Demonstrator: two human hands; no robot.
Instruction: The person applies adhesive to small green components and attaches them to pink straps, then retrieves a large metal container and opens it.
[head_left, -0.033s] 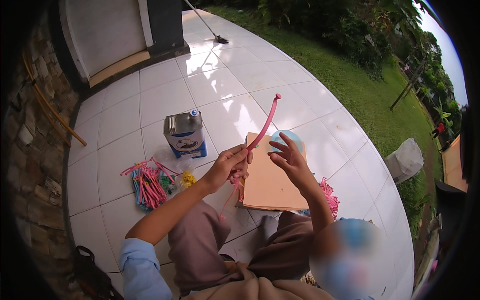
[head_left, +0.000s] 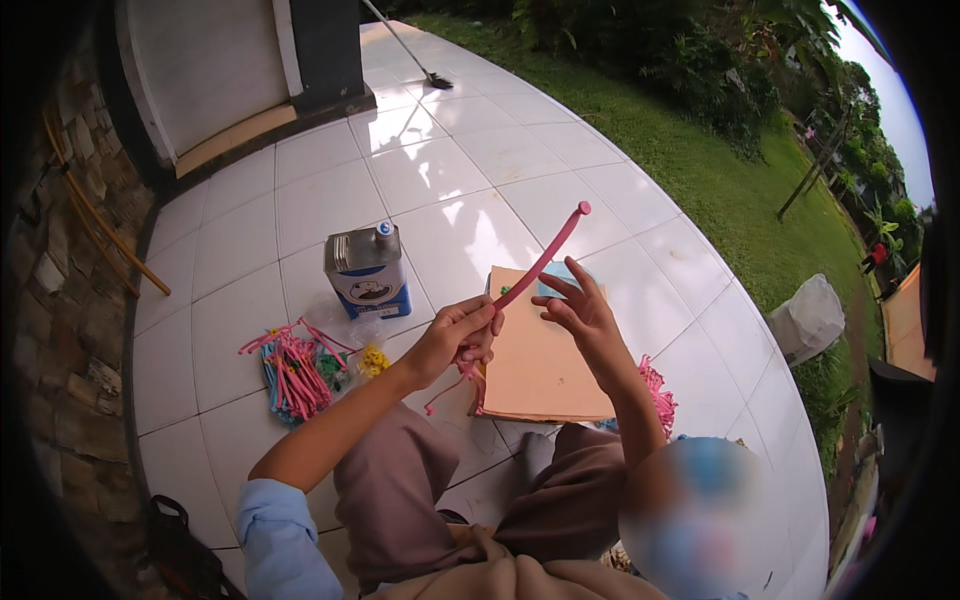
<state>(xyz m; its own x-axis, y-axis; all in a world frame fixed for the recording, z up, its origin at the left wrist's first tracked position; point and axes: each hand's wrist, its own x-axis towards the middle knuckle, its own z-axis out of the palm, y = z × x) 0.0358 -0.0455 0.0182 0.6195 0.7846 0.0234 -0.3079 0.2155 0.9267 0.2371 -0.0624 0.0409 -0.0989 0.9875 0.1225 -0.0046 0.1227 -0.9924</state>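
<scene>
White floor tiles (head_left: 235, 235) are brightened by reflected daylight (head_left: 418, 165) at upper centre; a stone wall (head_left: 85, 410) is seen far left, a pale door (head_left: 212, 70) upper left, a lawn (head_left: 640, 130) upper right.

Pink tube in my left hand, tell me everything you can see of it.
The pink tube is slender, smooth and slightly curved, rubbery or plastic in look, with a flared, knob-like tip. It slants up and rightward from your left hand, which grips its lower part, and crosses the far edge of the brown board in view. Your open right hand is beside it; I can't tell whether its fingers touch it. The gripped end is hidden.
</scene>
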